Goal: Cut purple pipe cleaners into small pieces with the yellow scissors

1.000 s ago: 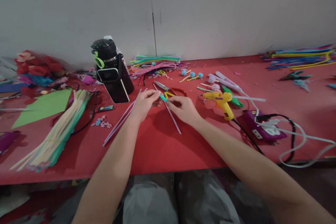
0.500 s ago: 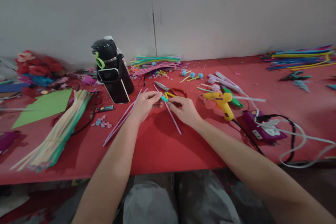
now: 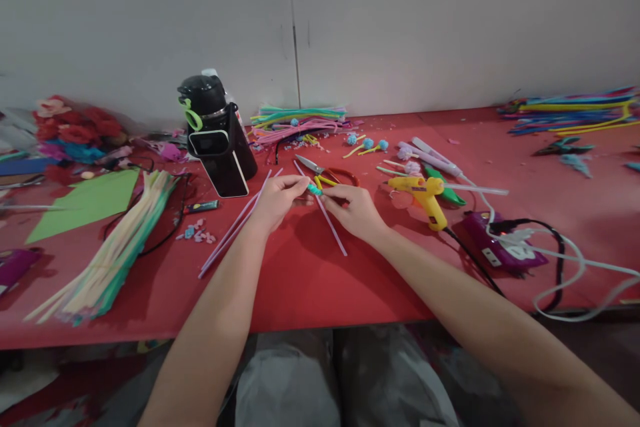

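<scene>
A small turquoise coiled pipe cleaner [image 3: 315, 189] is held between both hands above the red table [image 3: 310, 293]. My left hand [image 3: 280, 199] pinches its left end with thumb and fingers. On the other end, my right hand [image 3: 356, 208] is closed in a pinch. Below them a lilac pipe cleaner [image 3: 332, 227] lies slanting on the table. More lilac pipe cleaners [image 3: 227, 242] rest beside my left forearm. Just beyond my fingers are scissors with red handles [image 3: 345, 175], lying with their blades pointing left. Fingertips partly hide the coil.
A yellow glue gun [image 3: 425, 197] lies right of my hands, its cord running to a purple power strip [image 3: 500, 247]. A black bottle [image 3: 220, 140] stands at the back left. Bundled cream and green pipe cleaners [image 3: 113, 250] lie left, with blue pompom stems [image 3: 368, 144] behind.
The whole view has shifted very slightly, with objects a little further right. Both hands keep their pinch on the turquoise coil, which looks slightly turned.
</scene>
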Motion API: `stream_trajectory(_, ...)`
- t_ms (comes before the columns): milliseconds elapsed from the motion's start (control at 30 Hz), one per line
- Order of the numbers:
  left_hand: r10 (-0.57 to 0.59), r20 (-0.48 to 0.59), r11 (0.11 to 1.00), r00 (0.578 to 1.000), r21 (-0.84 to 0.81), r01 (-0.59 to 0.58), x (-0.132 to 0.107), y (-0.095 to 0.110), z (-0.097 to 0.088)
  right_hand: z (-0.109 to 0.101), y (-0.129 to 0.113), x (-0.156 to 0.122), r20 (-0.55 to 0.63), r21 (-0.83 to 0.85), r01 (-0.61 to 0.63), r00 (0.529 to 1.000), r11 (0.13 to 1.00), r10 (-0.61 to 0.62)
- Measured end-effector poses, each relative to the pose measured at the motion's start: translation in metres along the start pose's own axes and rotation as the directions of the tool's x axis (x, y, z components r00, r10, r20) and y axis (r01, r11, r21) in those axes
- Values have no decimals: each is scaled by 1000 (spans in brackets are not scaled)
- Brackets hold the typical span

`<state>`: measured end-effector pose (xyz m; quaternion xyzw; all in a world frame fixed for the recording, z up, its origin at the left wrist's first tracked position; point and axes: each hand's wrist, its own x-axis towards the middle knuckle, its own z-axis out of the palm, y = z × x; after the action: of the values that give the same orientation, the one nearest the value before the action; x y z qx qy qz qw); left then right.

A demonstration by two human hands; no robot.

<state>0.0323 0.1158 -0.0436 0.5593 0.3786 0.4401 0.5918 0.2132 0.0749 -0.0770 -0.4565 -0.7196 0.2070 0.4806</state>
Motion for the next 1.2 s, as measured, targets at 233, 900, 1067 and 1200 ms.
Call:
stream_trajectory(233, 6, 7, 1000, 1000, 9, -6, 0, -2, 0, -3, -2, 0, 16, -9, -14, 1000, 1000, 14)
stream_trajectory(900, 31, -102, 999, 994, 22, -29, 5, -3, 3, 3, -8, 4, -5, 65, -137, 990, 988, 138)
stream_trajectory(1067, 133, -45, 972, 990, 202, -121, 2, -2, 5, 4, -6, 5, 27, 62, -89, 996, 994, 88)
stream_trajectory(1200, 85, -94, 991, 992, 110, -74, 2, -3, 4, 4, -12, 5, 72, 104, -63, 996, 993, 56)
